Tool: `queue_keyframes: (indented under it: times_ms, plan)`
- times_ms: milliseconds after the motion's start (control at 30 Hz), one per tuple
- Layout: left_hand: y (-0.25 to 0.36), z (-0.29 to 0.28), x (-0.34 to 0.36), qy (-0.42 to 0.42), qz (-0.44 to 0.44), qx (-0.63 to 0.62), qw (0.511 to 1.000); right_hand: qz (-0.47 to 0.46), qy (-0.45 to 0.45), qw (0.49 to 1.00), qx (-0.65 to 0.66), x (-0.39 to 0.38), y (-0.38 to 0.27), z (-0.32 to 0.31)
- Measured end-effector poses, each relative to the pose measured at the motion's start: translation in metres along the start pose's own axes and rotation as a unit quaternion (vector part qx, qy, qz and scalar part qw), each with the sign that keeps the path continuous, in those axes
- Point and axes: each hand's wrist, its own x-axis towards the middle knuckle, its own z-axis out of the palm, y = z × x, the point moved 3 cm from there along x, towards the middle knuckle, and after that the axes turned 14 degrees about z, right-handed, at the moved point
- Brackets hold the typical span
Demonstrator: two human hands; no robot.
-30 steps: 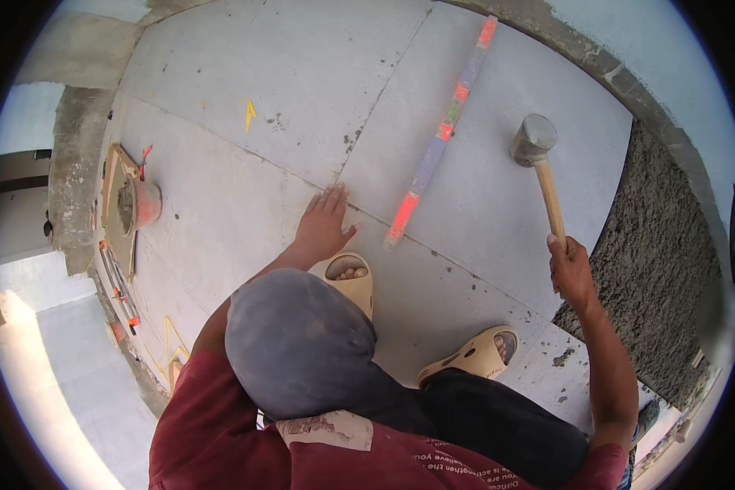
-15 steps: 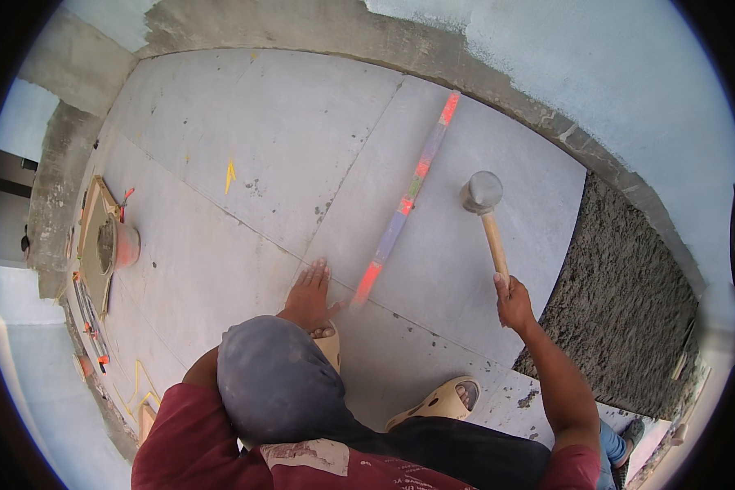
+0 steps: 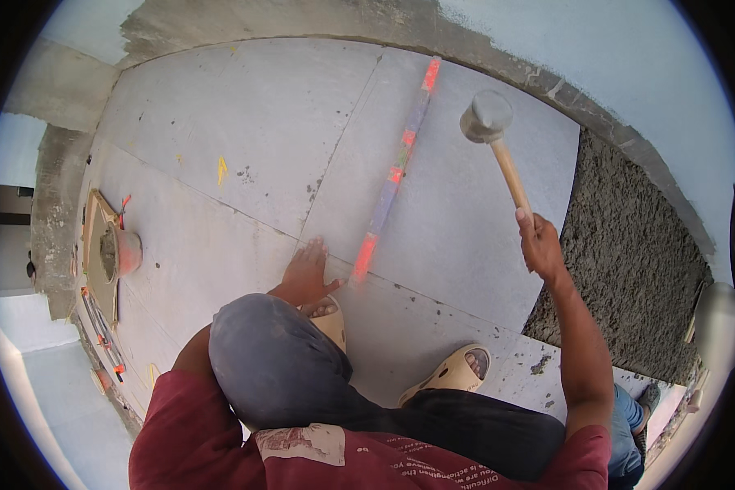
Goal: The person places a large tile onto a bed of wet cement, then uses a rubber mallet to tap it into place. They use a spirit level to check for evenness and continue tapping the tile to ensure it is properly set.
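My right hand (image 3: 541,245) is wrapped round the wooden handle of a mallet (image 3: 486,117) with a thick grey head. The mallet is held over a large grey floor tile (image 3: 482,212), its head pointing away from me. With fingers spread, my left hand (image 3: 305,273) lies flat on the tiles by a joint, near my sandalled foot. A long spirit level (image 3: 401,155), striped orange-red and bluish, lies across the tile between my hands. Its near end is close to my left thumb.
Wet grey mortar (image 3: 629,261) borders the tile on the right. A reddish bucket (image 3: 129,251) of mortar stands at the left beside a cardboard-coloured panel (image 3: 98,220). Part-plastered walls (image 3: 318,18) enclose the floor. Another person's leg (image 3: 625,425) shows at lower right.
My right hand has lifted the mallet up and away, a little to the right. My left hand stays flat on the tile. The whole view has shifted slightly.
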Motion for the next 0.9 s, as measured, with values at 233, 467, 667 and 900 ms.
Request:
queue_keyframes:
  times_ms: [233,467,667,900]
  plan:
    - [-0.039,-0.078,0.053,0.065,-0.011,0.100,0.993,-0.098,-0.010,0.992,0.085,-0.085,-0.038,-0.034]
    - [-0.033,-0.064,0.099,-0.052,-0.032,0.139,0.988,-0.208,-0.045,0.963,0.164,-0.078,0.024,0.008]
    - [-0.046,-0.053,0.094,-0.015,-0.013,0.121,0.992,0.023,-0.052,0.994,-0.096,-0.023,0.045,-0.001]
    - [-0.020,-0.117,0.116,-0.185,-0.029,0.171,0.967,0.016,-0.044,0.981,0.187,-0.043,-0.006,-0.029]
